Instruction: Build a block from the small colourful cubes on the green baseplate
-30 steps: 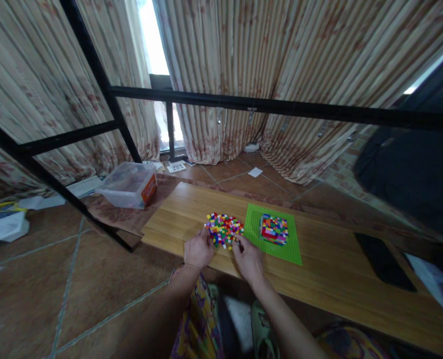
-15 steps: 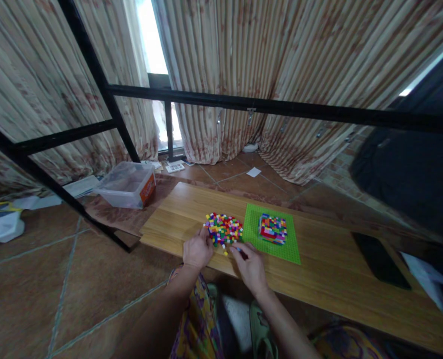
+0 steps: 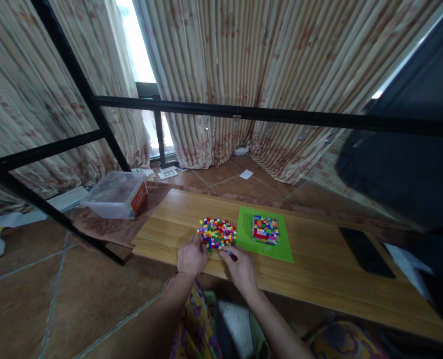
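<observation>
A loose pile of small multicoloured building bricks (image 3: pixel 218 233) lies on the wooden table. At the pile's near left edge rests my left hand (image 3: pixel 192 256), its fingers curled together against the bricks; whether a brick is in them is hidden. My right hand (image 3: pixel 241 269) is at the near right edge of the pile, thumb and fingers pinched on a small bluish brick (image 3: pixel 230 254). Right of the pile, a green baseplate (image 3: pixel 285 252) bears a block-shaped build of multicoloured bricks (image 3: pixel 265 230), apart from both hands.
The wooden table (image 3: pixel 319 279) runs across in front of me. A dark flat phone-like slab (image 3: pixel 366 252) lies toward its right end, near some papers. A clear plastic bin (image 3: pixel 112 199) stands beyond the left end. A black metal frame (image 3: pixel 221 108) crosses before the curtains.
The view has shifted slightly right and up. My right hand has moved closer to the pile, and the stray yellow brick at the near edge no longer shows apart from it.
</observation>
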Motion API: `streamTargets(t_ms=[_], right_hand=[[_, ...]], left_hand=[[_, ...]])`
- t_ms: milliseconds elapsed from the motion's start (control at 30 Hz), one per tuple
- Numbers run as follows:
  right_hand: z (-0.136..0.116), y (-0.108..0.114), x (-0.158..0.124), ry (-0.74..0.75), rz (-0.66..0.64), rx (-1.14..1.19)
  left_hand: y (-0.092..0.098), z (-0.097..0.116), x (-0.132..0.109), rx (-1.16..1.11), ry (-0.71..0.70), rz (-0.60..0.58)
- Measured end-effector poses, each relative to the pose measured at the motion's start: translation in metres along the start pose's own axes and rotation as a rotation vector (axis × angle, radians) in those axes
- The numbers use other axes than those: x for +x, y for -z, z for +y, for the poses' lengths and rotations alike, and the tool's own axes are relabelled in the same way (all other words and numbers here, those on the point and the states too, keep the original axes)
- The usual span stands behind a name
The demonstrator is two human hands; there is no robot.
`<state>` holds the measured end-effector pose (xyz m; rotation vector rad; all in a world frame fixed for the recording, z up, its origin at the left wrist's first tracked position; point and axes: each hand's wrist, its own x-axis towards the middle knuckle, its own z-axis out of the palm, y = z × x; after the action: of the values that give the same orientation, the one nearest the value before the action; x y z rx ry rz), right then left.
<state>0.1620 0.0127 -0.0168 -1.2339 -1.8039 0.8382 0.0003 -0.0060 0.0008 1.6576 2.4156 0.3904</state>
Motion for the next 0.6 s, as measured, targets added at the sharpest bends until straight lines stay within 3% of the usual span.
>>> streamTargets(t_ms=[167, 400, 600], right_hand=[[0.007, 0.016, -0.003, -0.191, 0.142, 0.287], [0.034, 0.054, -0.017, -0.341, 0.336, 0.382], [0.043, 0.072, -0.015, -0.388, 0.397, 0.497]], left_hand=[[0.0, 0.0, 0.001, 0.011, -0.008, 0.012], [0.002, 0.002, 0.002, 0.014, 0.01, 0.01], [0.002, 0.002, 0.004, 0.032, 0.014, 0.008]])
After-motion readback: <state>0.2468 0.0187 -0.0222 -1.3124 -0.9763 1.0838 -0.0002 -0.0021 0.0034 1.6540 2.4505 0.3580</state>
